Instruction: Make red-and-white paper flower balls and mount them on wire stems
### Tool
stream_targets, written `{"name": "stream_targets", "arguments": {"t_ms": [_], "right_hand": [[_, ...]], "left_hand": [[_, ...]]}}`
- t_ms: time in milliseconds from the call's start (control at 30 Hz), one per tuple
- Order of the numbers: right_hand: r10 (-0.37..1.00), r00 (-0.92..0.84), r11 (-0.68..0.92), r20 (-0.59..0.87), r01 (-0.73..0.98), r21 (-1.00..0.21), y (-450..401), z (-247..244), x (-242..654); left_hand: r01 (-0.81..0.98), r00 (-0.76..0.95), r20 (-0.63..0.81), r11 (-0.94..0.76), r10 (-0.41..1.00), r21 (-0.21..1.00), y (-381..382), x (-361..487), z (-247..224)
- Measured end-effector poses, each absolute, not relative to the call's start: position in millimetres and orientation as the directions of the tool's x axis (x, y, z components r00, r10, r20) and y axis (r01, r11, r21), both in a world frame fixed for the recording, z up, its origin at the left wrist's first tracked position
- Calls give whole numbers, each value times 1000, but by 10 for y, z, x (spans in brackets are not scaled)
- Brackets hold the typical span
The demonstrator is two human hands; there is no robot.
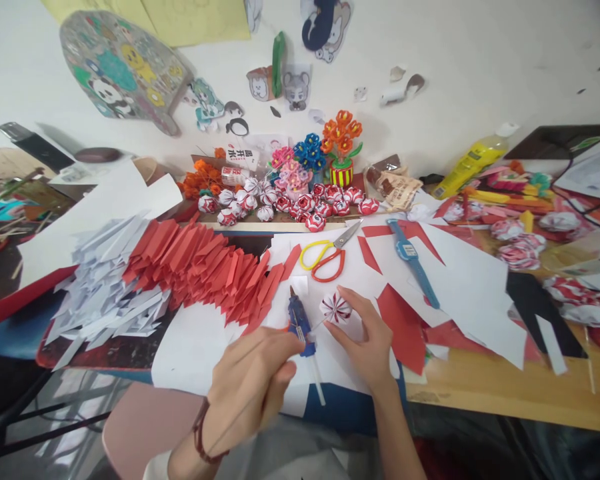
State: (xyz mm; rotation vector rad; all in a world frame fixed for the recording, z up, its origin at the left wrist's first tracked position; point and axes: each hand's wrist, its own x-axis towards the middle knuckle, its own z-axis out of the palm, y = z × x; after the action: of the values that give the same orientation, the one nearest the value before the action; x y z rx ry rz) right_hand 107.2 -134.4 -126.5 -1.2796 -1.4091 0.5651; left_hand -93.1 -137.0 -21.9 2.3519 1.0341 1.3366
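Between the thumb and fingers of my right hand (pixel 363 333) is a small round paper flower (pixel 336 307), white with dark red stripes. My left hand (pixel 255 383) is closed, with a thin pale stick (pixel 319 327) in its fingers that runs to the flower's lower left side. Just beyond the left fingertips lies a blue hot glue gun (pixel 298 313), nozzle pointing away, a clear glue stick (pixel 320 383) protruding from its back. The left hand partly covers the gun. Scissors (pixel 325 259) with yellow and orange handles lie half spread above the flower.
Folded red paper strips (pixel 195 267) and white paper strips (pixel 110 287) are heaped at left. Finished red-and-white flowers (pixel 300 207) line the back. At right lie a blue watch (pixel 414 260), red paper scraps (pixel 403 327) and a yellow bottle (pixel 473 163).
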Motion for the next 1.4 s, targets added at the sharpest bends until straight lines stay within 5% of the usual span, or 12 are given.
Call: {"name": "stream_targets", "arguments": {"t_ms": [233, 500, 767, 1100, 1400], "right_hand": [[915, 171, 283, 366, 375, -883, -1271, -1210, 1038], [945, 214, 235, 249, 88, -968, -998, -1022, 1007], [951, 251, 239, 181, -227, -944, -455, -960, 923], [968, 241, 157, 75, -341, -927, -235, -1010, 869], [997, 64, -2, -39, -494, -870, -303, -986, 942]], "left_hand": [[467, 444, 631, -765, 636, 443, -849, -688, 98], [456, 561, 603, -820, 567, 346, -454, -469, 470], [453, 524, 663, -834, 535, 315, -207, -493, 553], [553, 465, 637, -764, 615, 334, 57, -558, 461], [559, 440, 643, -751, 627, 350, 128, -532, 423]]}}
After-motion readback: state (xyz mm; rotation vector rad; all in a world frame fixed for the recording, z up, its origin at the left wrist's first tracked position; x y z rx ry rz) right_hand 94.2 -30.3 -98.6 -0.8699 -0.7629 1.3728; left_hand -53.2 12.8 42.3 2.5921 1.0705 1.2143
